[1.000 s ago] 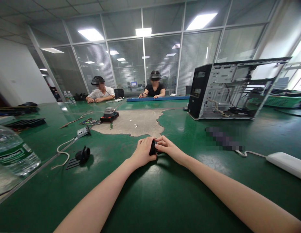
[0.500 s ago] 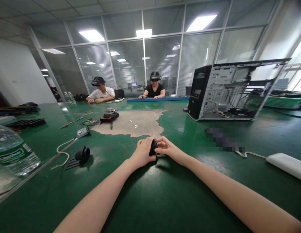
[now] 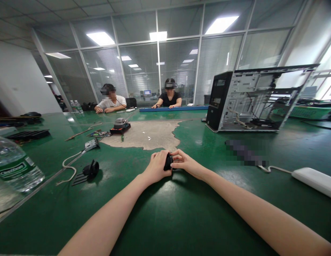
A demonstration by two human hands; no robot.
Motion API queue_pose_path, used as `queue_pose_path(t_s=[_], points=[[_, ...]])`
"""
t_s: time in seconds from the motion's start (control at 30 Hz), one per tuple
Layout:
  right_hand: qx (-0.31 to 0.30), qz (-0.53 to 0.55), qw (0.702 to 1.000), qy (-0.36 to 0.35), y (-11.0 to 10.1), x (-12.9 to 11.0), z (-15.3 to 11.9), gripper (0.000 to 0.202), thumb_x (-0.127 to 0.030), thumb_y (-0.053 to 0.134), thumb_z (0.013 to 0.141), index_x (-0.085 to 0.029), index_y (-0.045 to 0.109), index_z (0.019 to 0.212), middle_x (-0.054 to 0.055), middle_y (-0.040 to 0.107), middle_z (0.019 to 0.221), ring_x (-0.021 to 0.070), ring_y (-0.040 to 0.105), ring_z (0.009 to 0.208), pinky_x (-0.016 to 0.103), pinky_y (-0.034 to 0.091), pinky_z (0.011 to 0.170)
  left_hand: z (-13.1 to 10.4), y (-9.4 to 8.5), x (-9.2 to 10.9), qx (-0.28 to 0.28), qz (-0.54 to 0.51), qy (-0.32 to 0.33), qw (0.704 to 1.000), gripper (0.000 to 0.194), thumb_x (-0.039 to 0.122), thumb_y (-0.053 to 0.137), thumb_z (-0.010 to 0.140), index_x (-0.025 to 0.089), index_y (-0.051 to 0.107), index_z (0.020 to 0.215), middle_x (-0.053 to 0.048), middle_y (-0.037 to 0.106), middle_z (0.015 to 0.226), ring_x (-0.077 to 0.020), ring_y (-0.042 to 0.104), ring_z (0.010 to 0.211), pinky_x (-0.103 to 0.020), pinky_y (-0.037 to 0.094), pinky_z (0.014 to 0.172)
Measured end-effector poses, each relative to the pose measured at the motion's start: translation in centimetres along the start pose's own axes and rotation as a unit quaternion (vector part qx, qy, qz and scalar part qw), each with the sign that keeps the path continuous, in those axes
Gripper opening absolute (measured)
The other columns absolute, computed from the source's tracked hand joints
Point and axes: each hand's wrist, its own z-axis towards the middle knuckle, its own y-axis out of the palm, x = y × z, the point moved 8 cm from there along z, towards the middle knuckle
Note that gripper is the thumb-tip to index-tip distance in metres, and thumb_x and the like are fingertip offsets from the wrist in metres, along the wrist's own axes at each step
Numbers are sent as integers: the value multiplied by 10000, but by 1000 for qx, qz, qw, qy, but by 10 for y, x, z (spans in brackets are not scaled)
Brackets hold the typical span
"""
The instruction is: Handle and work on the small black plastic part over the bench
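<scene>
A small black object is held between my two hands just above the green table, in the middle of the head view. My left hand wraps round its left side, with the thumb below. From the right, my right hand pinches it with thumb and fingers. Much of the object is hidden by the fingers, and its exact kind is unclear. Beyond my hands lies a bare tan patch in the table's surface. A black part with prongs rests to the left of my hands.
An open computer case stands at the back right. A white power strip and a blurred-out dark object lie on the right. At left are a water bottle and a metal piece with cord. Two people sit opposite.
</scene>
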Motion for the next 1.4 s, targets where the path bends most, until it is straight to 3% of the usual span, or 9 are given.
queue_pose_path(t_s=[0.2,0.4,0.63,0.77,0.97,1.17,1.3,1.4], points=[[30,1,1000,1,-1,0,0,294,-358,600,697,-203,481,916,0,587,803,126,557,757,305,436,733,0,-1,1,-1,-1,3,1000,536,234,578,627,209,335,1104,-62,469,1076,-229,439,1025,-388,286,886],[50,-10,999,9,-4,6,3,316,-352,614,683,-183,502,924,25,576,857,137,545,800,315,424,767,0,0,0,-1,5,2,1000,552,230,580,616,198,327,1106,-63,474,1068,-227,440,1019,-385,288,884],[2,-7,1000,-4,-1,0,-1,365,-290,678,619,-204,467,903,-5,571,832,126,551,762,307,433,731,0,0,1,-1,0,6,1000,532,227,580,616,209,340,1091,-56,466,1081,-226,433,1036,-383,275,895],[30,-5,1000,-6,-1,-1,0,281,-357,601,693,-203,476,891,-8,573,782,118,548,728,296,436,710,0,-1,1,1,0,5,1000,533,231,577,623,209,335,1097,-59,467,1074,-228,436,1030,-383,282,886],[55,-26,998,2,-5,3,2,320,-357,624,669,-184,505,910,25,577,851,144,549,804,322,431,763,0,0,1,-6,-7,1,1000,541,218,577,614,215,337,1099,-57,471,1066,-231,434,1033,-386,279,889],[-6,-9,1000,-4,-1,1,-1,392,-270,685,614,-211,469,936,-4,579,847,132,556,783,315,436,746,0,-1,2,-1,-2,5,1000,528,223,575,614,209,344,1088,-56,471,1058,-230,436,1021,-387,281,885],[20,-1,1000,-8,-1,-1,0,280,-346,609,691,-204,479,894,-9,587,789,119,556,737,301,438,727,0,-1,2,1,-3,6,1000,527,234,575,621,209,341,1092,-55,475,1048,-227,446,1005,-385,291,876],[38,-6,999,-1,-1,2,2,309,-366,608,687,-202,485,919,1,591,807,129,558,757,311,438,741,0,-1,2,-3,-4,-1,1000,540,227,577,614,213,337,1097,-56,474,1050,-230,445,1011,-388,288,880]])
